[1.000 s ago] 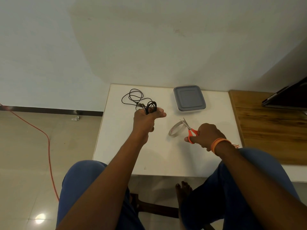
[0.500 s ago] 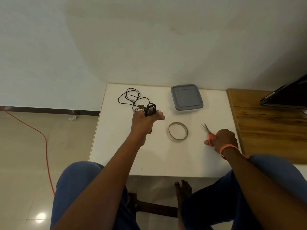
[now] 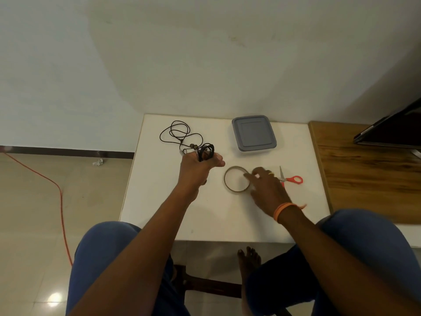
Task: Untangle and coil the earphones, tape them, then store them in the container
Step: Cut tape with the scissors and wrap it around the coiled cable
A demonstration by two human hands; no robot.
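**Tape next, coil held fast**

Earphones first, on your left: part of the cable lies loose on the white bench, and the rest is wound into a small bundle that your left hand clamps in a closed grip, raised just off the surface. Keep that pinch firm so the loops do not spring apart while you work one-handed, and gather in the trailing cable before you bind anything.

Move across to the tape roll, lying flat near the coil. Your right hand is over its right edge, fingertips touching the ring, fingers fairly straight and not yet clasped round it. Find the free end by feel, then peel only a short strip; a long one will likely stick to itself.

Scissors lie just beyond your right hand, within easy reach. Farther back, the grey container has its lid on, so you will need to open it before storing.
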